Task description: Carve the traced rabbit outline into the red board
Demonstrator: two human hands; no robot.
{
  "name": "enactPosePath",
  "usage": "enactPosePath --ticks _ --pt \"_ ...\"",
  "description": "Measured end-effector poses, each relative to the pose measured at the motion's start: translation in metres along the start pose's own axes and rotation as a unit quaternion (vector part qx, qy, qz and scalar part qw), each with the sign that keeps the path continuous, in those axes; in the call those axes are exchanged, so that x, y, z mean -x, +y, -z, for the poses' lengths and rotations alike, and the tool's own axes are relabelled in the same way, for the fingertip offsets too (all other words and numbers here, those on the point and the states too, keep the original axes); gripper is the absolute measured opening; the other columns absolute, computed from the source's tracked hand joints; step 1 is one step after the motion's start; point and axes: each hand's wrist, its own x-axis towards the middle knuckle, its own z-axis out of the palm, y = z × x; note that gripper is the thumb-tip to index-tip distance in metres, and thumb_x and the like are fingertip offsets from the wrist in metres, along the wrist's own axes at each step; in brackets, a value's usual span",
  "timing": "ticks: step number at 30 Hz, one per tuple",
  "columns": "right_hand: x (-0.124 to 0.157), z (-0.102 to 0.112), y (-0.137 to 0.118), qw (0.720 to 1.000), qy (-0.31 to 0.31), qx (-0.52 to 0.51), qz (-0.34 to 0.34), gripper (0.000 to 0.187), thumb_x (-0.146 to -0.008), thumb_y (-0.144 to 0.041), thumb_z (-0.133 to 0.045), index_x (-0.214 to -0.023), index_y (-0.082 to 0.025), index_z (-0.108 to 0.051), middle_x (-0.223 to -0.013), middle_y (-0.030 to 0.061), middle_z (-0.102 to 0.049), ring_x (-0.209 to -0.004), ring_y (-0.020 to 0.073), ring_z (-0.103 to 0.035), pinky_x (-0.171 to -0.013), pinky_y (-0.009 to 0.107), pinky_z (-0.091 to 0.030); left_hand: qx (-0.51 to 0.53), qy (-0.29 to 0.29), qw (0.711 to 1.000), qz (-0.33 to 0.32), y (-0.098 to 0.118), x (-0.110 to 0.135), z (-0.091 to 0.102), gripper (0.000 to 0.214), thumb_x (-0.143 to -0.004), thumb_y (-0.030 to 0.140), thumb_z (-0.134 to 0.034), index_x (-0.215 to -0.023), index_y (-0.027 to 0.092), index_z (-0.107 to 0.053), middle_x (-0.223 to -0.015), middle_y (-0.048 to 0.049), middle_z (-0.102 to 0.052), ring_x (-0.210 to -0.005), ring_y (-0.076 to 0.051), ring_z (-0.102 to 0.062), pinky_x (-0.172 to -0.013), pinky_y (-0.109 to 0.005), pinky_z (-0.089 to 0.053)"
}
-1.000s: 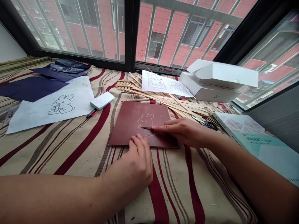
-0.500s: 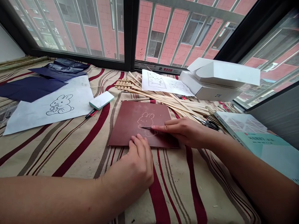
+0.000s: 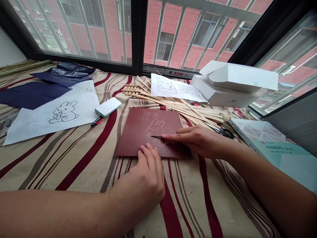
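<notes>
Across the centre of the frame, a dark reddish-brown rectangular board (image 3: 141,132) lies flat on a cream cloth with wine-red stripes (image 3: 61,165), a pale rabbit outline (image 3: 156,130) scratched into its face. The person's right hand (image 3: 195,140) reaches in from the right, its fingers closed on a slim dark pointed tool (image 3: 156,137), whose tip rests at the rabbit's lower body. The left hand (image 3: 148,172) lies open on the board's lower edge, holding nothing.

At upper left, dark blue carbon paper (image 3: 29,95) lies beside a white paper sheet (image 3: 81,99) bearing a black-line rabbit drawing (image 3: 63,112). A white rectangular eraser (image 3: 108,106) and a red-and-black marker (image 3: 96,121) sit just right of it. Beyond the board are long pale wooden strips (image 3: 188,110), a printed paper sheet (image 3: 173,87) and black-handled scissors (image 3: 224,133). At upper right, a white cardboard box (image 3: 223,99) reads "ZTE". The title on a teal book (image 3: 279,148) looks Chinese, though it is too blurred to read. Behind, a dark window frame (image 3: 136,33) looks onto a pink brick building (image 3: 170,23).
</notes>
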Motion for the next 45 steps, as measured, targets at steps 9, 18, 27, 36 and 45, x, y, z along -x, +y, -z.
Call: enactPosePath --ticks 9,18,27,36,45 --pt "-0.0005 0.0005 0.0004 1.0 -0.007 0.0 -0.001 0.052 -0.107 -0.009 -0.04 -0.151 -0.017 -0.067 -0.082 0.0045 -0.07 -0.069 0.0109 -0.057 -0.067 0.02 -0.045 -0.006 0.005 1.0 0.004 -0.0005 -0.0028 -0.0007 0.05 -0.08 0.022 -0.054 -0.113 -0.004 -0.082 -0.107 -0.0296 -0.081 -0.089 -0.035 -0.082 -0.077 -0.038 -0.068" --pt "-0.0001 0.0024 0.0004 1.0 -0.014 -0.023 0.001 0.052 -0.107 -0.009 -0.042 -0.152 -0.016 -0.065 -0.095 0.008 -0.077 -0.076 0.0112 -0.064 -0.071 0.021 -0.048 -0.009 -0.013 1.0 -0.012 -0.0036 -0.0016 0.0015 0.05 -0.082 0.016 -0.051 -0.117 -0.005 -0.081 -0.108 -0.0309 -0.08 -0.091 -0.035 -0.082 -0.078 -0.038 -0.068" --pt "0.0011 0.0037 0.0033 0.999 -0.021 -0.037 0.0 0.051 -0.108 -0.01 -0.043 -0.154 -0.017 -0.064 -0.094 0.0089 -0.078 -0.081 0.013 -0.068 -0.075 0.021 -0.05 -0.005 -0.016 1.0 -0.008 -0.0031 -0.0012 0.0024 0.049 -0.084 0.018 -0.051 -0.117 -0.004 -0.081 -0.108 -0.0299 -0.081 -0.091 -0.034 -0.082 -0.077 -0.037 -0.068" --pt "0.0006 0.0019 0.0021 1.0 -0.015 -0.012 -0.004 0.053 -0.107 -0.01 -0.043 -0.154 -0.02 -0.064 -0.098 0.0081 -0.078 -0.078 0.0118 -0.066 -0.072 0.02 -0.049 -0.007 -0.005 1.0 -0.009 -0.0031 -0.0008 -0.0001 0.05 -0.084 0.02 -0.051 -0.116 -0.006 -0.08 -0.107 -0.03 -0.081 -0.09 -0.034 -0.082 -0.077 -0.037 -0.068" --pt "-0.0015 0.0044 0.0001 1.0 -0.007 -0.015 0.008 0.051 -0.106 -0.007 -0.042 -0.15 -0.012 -0.067 -0.087 0.0066 -0.074 -0.068 0.0101 -0.059 -0.067 0.019 -0.047 -0.01 -0.013 1.0 -0.011 -0.0037 -0.0019 0.0035 0.049 -0.083 0.017 -0.052 -0.116 -0.004 -0.081 -0.107 -0.0296 -0.081 -0.09 -0.035 -0.082 -0.077 -0.037 -0.068"
